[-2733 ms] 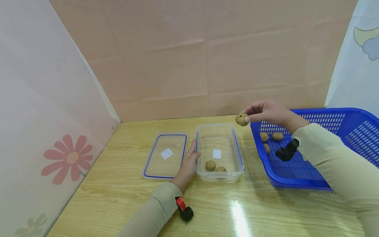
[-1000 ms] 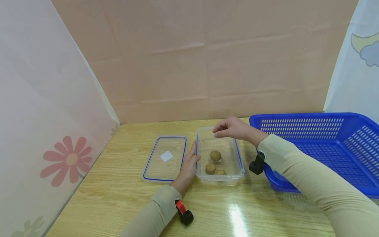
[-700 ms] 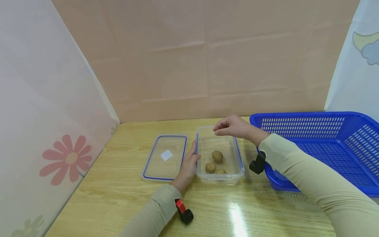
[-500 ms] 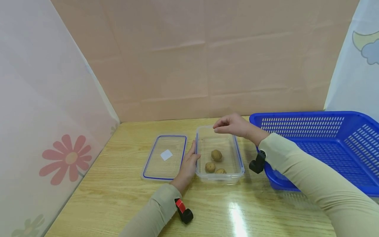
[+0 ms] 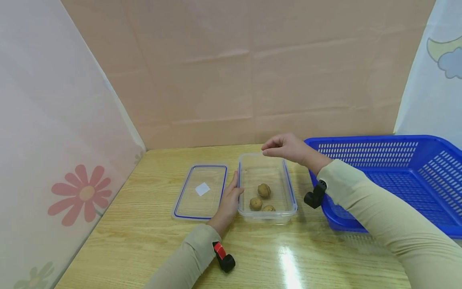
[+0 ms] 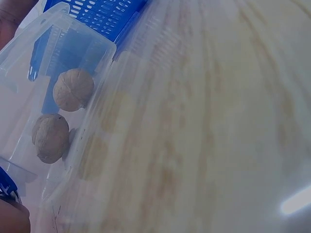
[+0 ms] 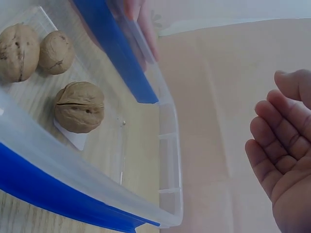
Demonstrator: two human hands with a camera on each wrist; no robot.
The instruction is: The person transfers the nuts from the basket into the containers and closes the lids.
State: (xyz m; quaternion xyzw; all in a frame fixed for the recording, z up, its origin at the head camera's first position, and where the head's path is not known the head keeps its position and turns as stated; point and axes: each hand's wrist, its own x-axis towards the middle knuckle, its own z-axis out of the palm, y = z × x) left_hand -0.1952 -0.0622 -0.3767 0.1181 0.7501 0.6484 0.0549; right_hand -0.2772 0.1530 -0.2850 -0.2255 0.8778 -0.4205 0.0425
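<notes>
Far left on the wooden table: clear lid lying flat, long axis running away from the viewer, blue seal up. Just right of it, left hand resting against the left wall of the clear container, fingers straight and laid along the rim, nothing pinched. Inside the container, long axis also running away from the viewer and open side up: three walnuts, one near the middle over a white label and two near the front wall, close together; whether those two touch cannot be told. In the right wrist view, middle walnut lying with its seam roughly level, no clear long axis. Above the container's far rim, right hand hovering empty, fingers loosely curled, palm bare in the right wrist view. Far right, blue basket, its contents hidden behind the forearm. Judged step: a walnut just dropped off, hand free. Next move likely calls for a swing right to the basket and a fingertip pinch on another walnut, left hand steadying the container.
</notes>
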